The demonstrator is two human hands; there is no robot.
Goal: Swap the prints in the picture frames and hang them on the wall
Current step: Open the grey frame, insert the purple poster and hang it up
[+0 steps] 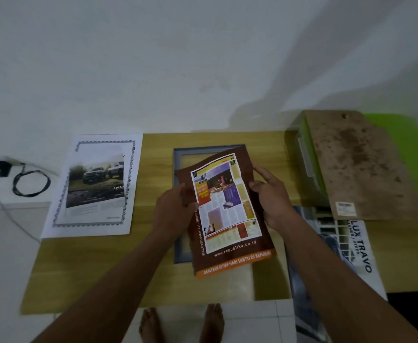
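A brown and orange newspaper-ad print (227, 211) is held just above a grey picture frame (178, 154) that lies flat on the wooden table. My left hand (173, 209) pinches the print's left edge. My right hand (272, 196) grips its right edge, thumb on top. The print is tilted and covers most of the frame. A second print with a car photo on a white bordered sheet (96, 184) lies flat to the left. A stained brown backing board (356, 164) lies at the right, on a green thing.
The wooden table (153, 268) stands against a white wall. A black charger with a coiled cable (29, 181) lies on a white surface at the left. A printed poster (346, 246) lies at the right front. My bare feet show on the tiled floor below.
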